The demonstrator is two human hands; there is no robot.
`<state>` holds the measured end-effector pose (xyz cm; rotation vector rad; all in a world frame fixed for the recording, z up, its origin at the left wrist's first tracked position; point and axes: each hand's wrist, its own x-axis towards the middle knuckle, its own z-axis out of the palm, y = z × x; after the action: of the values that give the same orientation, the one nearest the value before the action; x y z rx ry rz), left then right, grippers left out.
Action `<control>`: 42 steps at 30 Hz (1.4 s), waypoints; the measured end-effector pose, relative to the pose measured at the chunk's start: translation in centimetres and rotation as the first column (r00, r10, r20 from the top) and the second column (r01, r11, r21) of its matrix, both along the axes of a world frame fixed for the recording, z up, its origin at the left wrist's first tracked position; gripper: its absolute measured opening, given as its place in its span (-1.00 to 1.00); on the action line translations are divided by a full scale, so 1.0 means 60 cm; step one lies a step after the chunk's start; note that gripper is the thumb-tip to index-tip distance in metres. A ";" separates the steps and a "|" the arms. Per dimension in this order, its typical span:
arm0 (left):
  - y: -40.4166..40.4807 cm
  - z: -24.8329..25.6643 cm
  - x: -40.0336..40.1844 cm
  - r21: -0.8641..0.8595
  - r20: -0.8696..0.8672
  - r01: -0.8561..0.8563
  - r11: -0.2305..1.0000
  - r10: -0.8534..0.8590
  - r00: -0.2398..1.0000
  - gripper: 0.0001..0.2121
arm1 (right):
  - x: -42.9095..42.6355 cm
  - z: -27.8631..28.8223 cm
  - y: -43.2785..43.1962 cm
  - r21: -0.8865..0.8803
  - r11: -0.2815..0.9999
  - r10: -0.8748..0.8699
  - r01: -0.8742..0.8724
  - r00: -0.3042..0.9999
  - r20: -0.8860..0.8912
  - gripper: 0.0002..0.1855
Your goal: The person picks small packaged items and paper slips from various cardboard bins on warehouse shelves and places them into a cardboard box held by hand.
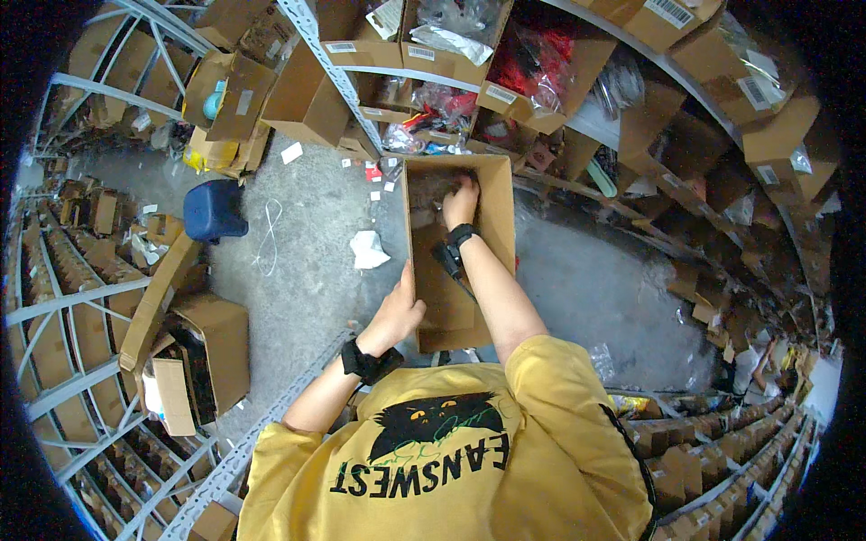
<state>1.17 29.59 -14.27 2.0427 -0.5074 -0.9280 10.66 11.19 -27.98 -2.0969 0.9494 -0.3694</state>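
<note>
An open cardboard box [497,270] lies in front of my body, its long side running away from me. My left hand [397,308] grips the box's left wall near the close end, thumb over the rim and fingers along the outside. Inside the box, towards its far end, is my right hand [462,201], beside what looks like clear plastic film in shadow. Its fingertips are partly hidden, so whether it holds anything cannot be told. Each wrist wears a black strap with a small device; a cable hangs from the right one into the box.
Metal shelving with cardboard bins [517,101] of plastic-wrapped goods rises beyond the box and curves to the right. On the concrete floor to the left are a blue plastic stool [215,211], a white crumpled sheet [369,249], a looped white strap [270,237] and a large carton [226,351].
</note>
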 end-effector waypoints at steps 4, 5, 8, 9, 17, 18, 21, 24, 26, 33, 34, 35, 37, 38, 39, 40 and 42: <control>0.008 -0.001 -0.002 0.029 -0.003 0.000 1.000 0.000 1.000 -0.34 | -0.007 0.015 0.015 -0.008 1.000 0.006 -0.006 1.000 0.009 -0.53; 0.011 -0.003 -0.002 0.020 -0.007 -0.006 1.000 0.006 1.000 -0.34 | -0.012 0.023 0.018 -0.012 1.000 0.025 -0.025 1.000 0.006 -0.53; 0.018 -0.016 0.001 0.000 0.027 -0.004 1.000 0.004 1.000 -0.33 | -0.024 0.052 0.031 0.071 0.996 0.052 -0.047 0.996 -0.078 -0.47; 0.021 -0.020 0.004 -0.072 0.116 0.027 0.997 -0.019 0.993 -0.33 | -0.024 0.062 0.034 0.104 0.993 0.063 -0.053 0.994 -0.092 -0.47; 0.002 -0.066 0.055 -0.050 0.063 0.021 0.999 -0.018 0.998 -0.44 | -0.025 0.153 0.044 0.182 0.949 0.228 -0.256 0.960 0.163 -0.71; -0.004 -0.068 0.058 -0.063 0.098 0.020 0.998 -0.014 0.995 -0.45 | -0.030 0.173 0.039 0.428 0.822 0.267 -0.375 0.919 0.292 -0.81; -0.017 -0.065 0.075 -0.045 -0.128 -0.001 0.999 -0.004 0.992 -0.46 | -0.081 0.244 0.000 0.502 0.627 0.348 -0.596 0.790 0.505 -0.87; -0.033 -0.057 0.087 -0.069 -0.075 -0.007 0.998 0.002 0.997 -0.47 | -0.128 0.312 -0.076 0.296 0.797 0.327 -0.526 0.788 0.522 -0.90; -0.040 -0.049 0.093 -0.095 -0.060 -0.001 0.996 -0.004 0.998 -0.49 | -0.150 0.343 -0.153 0.087 0.917 0.324 -0.390 0.854 0.407 -0.89; -0.054 -0.035 0.101 -0.087 -0.303 -0.175 0.981 0.141 0.943 -0.51 | -0.159 0.355 -0.375 -0.046 0.990 0.141 -0.135 0.974 0.175 -0.65; -0.057 -0.035 0.103 -0.057 -0.316 -0.184 0.981 0.157 0.936 -0.51 | -0.149 0.349 -0.393 -0.059 0.991 0.131 -0.123 0.975 0.179 -0.63; -0.061 -0.035 0.104 -0.020 -0.319 -0.194 0.981 0.178 0.931 -0.50 | -0.136 0.344 -0.410 -0.060 0.993 0.115 -0.106 0.978 0.176 -0.60; -0.067 -0.036 0.103 -0.063 -0.285 -0.194 0.979 0.169 0.944 -0.51 | -0.106 0.335 -0.440 -0.061 0.986 0.162 -0.154 0.971 0.178 -0.56; -0.070 -0.036 0.103 -0.116 -0.230 -0.174 0.978 0.144 0.963 -0.51 | -0.089 0.332 -0.453 -0.167 0.972 0.173 -0.166 0.984 0.029 -0.52; -0.071 -0.037 0.103 -0.098 -0.238 -0.193 0.976 0.165 0.957 -0.51 | -0.073 0.329 -0.466 -0.267 0.944 0.165 -0.192 0.979 -0.121 -0.48; -0.072 -0.037 0.102 -0.076 -0.189 -0.176 0.982 0.159 0.969 -0.51 | -0.056 0.327 -0.479 -0.165 0.965 0.175 -0.205 0.968 -0.181 -0.43; -0.074 -0.038 0.100 -0.052 -0.140 -0.169 0.984 0.160 0.977 -0.51 | -0.029 0.326 -0.505 -0.064 0.972 0.208 -0.225 0.957 -0.203 -0.41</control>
<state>7.18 25.13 -16.55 1.9172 -0.2862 -0.9305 8.94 -19.12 -8.44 -2.3218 0.8144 -0.0936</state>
